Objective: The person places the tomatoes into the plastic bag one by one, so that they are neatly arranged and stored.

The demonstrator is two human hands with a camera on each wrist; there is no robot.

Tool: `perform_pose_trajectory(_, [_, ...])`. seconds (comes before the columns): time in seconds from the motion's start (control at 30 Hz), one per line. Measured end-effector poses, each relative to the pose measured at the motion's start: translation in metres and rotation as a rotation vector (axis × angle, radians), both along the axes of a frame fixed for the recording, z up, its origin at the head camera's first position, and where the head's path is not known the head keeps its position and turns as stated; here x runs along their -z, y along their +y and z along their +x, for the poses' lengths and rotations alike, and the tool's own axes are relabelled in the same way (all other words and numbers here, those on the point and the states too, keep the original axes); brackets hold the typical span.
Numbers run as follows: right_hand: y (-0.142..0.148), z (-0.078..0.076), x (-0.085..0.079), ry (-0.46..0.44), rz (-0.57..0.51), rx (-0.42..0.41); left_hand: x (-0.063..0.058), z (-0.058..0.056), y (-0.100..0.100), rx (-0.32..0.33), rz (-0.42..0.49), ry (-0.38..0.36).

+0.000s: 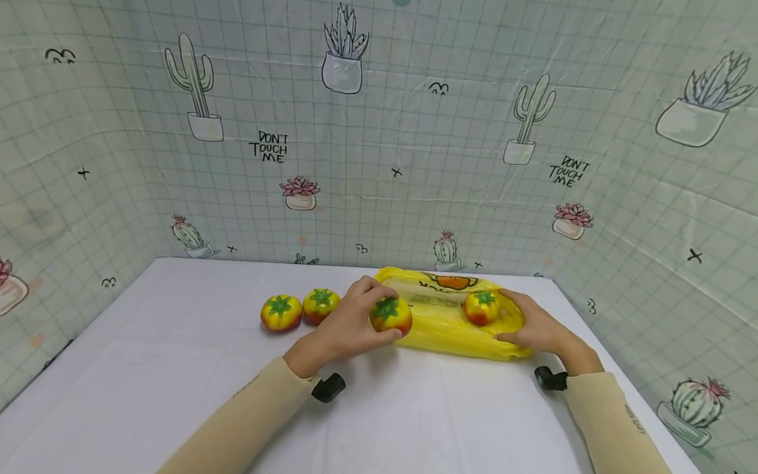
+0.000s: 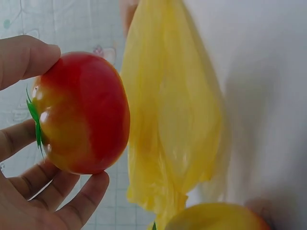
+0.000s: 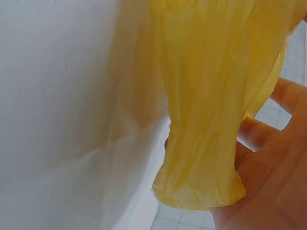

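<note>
My left hand holds a toy tomato, yellow and red with a green leafy top, between thumb and fingers. In the left wrist view that tomato is beside the hanging part of a yellow plastic bag. The bag lies flat on the table, print upward. A second tomato sits at its right end; whether it is inside the mouth I cannot tell. My right hand grips the bag's right end, thumb in front and fingers behind; the right wrist view shows fingers partly hidden by the yellow plastic.
Two more tomatoes stand side by side left of my left hand, one further left and the other partly behind the wrist. A white cloth covers the table. A printed curtain encloses the back and sides.
</note>
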State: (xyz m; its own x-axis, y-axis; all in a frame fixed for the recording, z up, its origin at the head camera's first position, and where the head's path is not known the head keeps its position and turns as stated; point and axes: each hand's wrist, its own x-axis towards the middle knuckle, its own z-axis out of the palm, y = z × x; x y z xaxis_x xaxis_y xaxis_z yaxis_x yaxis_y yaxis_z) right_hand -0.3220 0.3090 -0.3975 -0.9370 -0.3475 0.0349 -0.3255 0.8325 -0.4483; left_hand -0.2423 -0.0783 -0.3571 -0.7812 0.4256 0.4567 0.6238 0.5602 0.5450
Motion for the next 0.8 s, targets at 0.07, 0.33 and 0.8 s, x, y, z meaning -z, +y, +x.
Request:
perform_pose_trajectory(0.07, [0.000, 0.000, 0.000, -0.005, 0.001, 0.000, -0.002, -0.004, 0.006, 0.006, 0.003, 0.000])
perform_pose_trajectory(0.33, [0.000, -0.001, 0.002, -0.001, -0.003, -0.012, -0.008, -0.018, 0.028, 0.003, -0.014, 0.001])
perform_pose_trajectory(0.8, [0.002, -0.002, 0.003, -0.008, -0.006, -0.008, -0.027, -0.046, 0.064, 0.008, -0.060, -0.055])
